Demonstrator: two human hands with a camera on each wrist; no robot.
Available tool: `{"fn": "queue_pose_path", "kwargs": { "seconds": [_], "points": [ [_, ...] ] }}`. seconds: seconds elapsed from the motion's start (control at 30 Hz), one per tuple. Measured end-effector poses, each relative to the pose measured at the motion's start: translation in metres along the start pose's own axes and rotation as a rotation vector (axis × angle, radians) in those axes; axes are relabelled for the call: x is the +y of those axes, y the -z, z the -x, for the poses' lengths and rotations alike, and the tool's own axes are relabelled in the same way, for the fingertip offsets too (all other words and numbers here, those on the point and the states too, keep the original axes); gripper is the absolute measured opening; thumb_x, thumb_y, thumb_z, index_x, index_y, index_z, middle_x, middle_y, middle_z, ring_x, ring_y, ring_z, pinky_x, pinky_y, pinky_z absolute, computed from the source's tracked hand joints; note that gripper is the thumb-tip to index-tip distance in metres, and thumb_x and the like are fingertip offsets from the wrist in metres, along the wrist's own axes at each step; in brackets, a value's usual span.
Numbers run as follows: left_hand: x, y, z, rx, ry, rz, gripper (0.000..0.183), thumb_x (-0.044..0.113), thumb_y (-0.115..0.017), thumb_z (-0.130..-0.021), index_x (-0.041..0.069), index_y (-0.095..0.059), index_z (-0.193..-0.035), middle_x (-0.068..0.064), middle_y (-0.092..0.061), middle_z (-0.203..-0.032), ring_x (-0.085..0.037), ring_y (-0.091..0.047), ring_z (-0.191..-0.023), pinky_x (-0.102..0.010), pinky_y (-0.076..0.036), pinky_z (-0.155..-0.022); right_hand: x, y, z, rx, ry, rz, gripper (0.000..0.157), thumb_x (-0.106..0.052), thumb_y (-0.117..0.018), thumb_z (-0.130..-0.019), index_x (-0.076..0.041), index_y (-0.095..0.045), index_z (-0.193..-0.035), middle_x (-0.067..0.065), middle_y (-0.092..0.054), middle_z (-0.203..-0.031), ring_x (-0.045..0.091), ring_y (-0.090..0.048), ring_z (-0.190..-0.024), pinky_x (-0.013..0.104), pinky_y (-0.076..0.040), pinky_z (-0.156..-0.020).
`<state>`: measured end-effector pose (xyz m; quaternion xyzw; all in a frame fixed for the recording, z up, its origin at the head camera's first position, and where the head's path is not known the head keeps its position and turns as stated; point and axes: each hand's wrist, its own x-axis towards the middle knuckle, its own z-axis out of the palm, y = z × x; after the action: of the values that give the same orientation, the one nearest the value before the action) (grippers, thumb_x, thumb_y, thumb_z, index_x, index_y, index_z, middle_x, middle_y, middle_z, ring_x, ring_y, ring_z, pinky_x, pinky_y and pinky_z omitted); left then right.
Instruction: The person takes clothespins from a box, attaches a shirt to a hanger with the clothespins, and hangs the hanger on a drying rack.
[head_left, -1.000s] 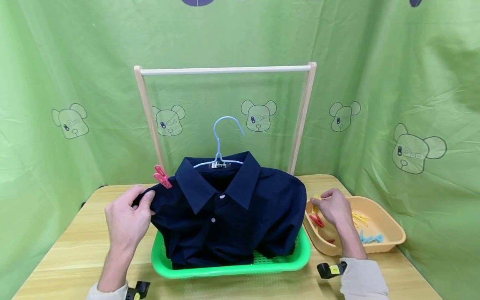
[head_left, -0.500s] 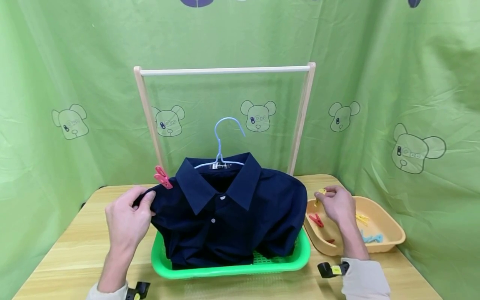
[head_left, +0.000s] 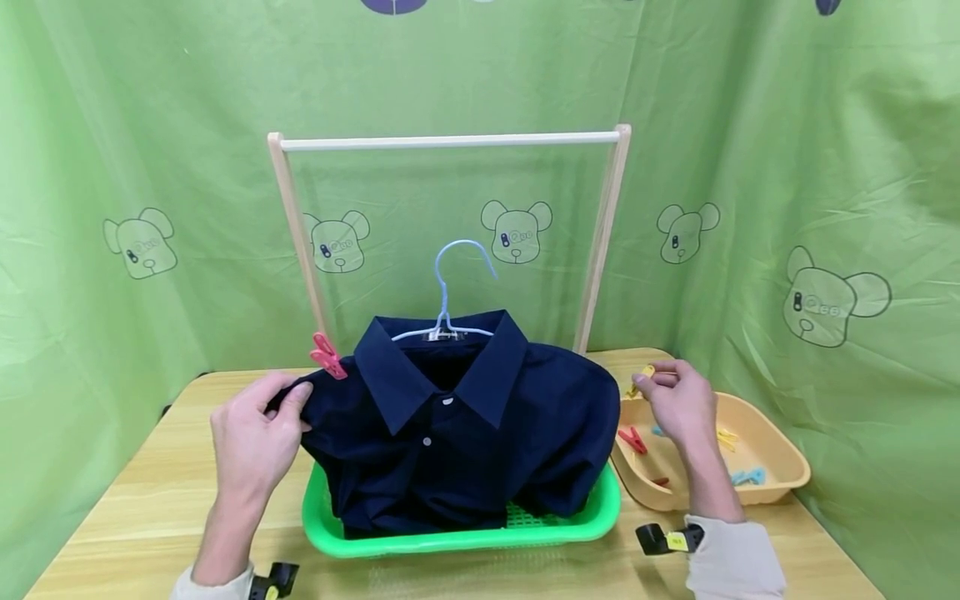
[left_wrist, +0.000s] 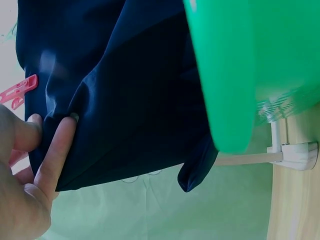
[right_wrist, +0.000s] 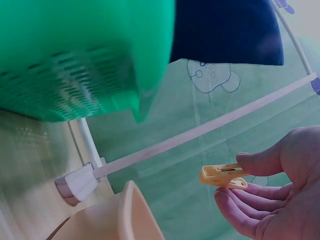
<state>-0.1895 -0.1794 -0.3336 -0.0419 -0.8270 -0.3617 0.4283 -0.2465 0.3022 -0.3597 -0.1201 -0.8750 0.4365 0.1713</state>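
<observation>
A dark navy collared shirt [head_left: 465, 467] hangs on a light blue wire hanger [head_left: 442, 283], its lower part bunched in a green basket [head_left: 457, 546]. My left hand [head_left: 255, 437] pinches the shirt's shoulder at the left, thumb in front; in the left wrist view its fingers [left_wrist: 59, 150] press into the cloth. Just above that grip, a pink clothespin [head_left: 327, 356] is clipped on the shoulder. Over the tan tray's near-left corner, my right hand [head_left: 681, 404] pinches a yellow clothespin [right_wrist: 222, 175] between thumb and fingers, held above the rim.
The tan tray [head_left: 787, 471] at the right holds red [head_left: 633, 440], yellow and blue clothespins [head_left: 748, 477]. Behind the basket stands a wooden rack with a white crossbar [head_left: 450, 142]. A green curtain surrounds the wooden table [head_left: 150, 500].
My right hand has lifted up out of the tray with the yellow clothespin. The hanger and collar have shifted slightly right and down. My left hand keeps its grip.
</observation>
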Motion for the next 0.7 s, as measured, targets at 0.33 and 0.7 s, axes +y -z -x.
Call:
{"fn": "queue_pose_path", "kwargs": {
  "seconds": [0.33,0.7],
  "points": [
    [-0.003,-0.001,-0.001,-0.021,-0.006,0.016,0.007,0.007,-0.075,-0.089,0.013,-0.077,-0.085,0.001,-0.072,-0.065,0.014,-0.056,-0.052,-0.012,-0.043,-0.053,-0.020,0.006,0.013,0.087,0.003,-0.129,0.052,-0.040,-0.064,-0.099,-0.006,-0.056,-0.138,0.016,-0.068,-0.128,0.000,-0.063,-0.092,0.017,-0.047,-0.076],
    [-0.006,-0.001,-0.002,-0.030,-0.001,0.036,0.008,0.006,-0.075,-0.089,0.013,-0.077,-0.084,0.000,-0.072,-0.065,0.011,-0.058,-0.051,-0.012,-0.044,-0.053,-0.037,0.007,0.020,0.143,-0.006,-0.436,0.038,-0.027,-0.073,-0.095,-0.011,-0.061,-0.127,-0.014,-0.071,-0.094,0.000,-0.070,-0.084,0.013,-0.051,-0.078]
  ]
}}
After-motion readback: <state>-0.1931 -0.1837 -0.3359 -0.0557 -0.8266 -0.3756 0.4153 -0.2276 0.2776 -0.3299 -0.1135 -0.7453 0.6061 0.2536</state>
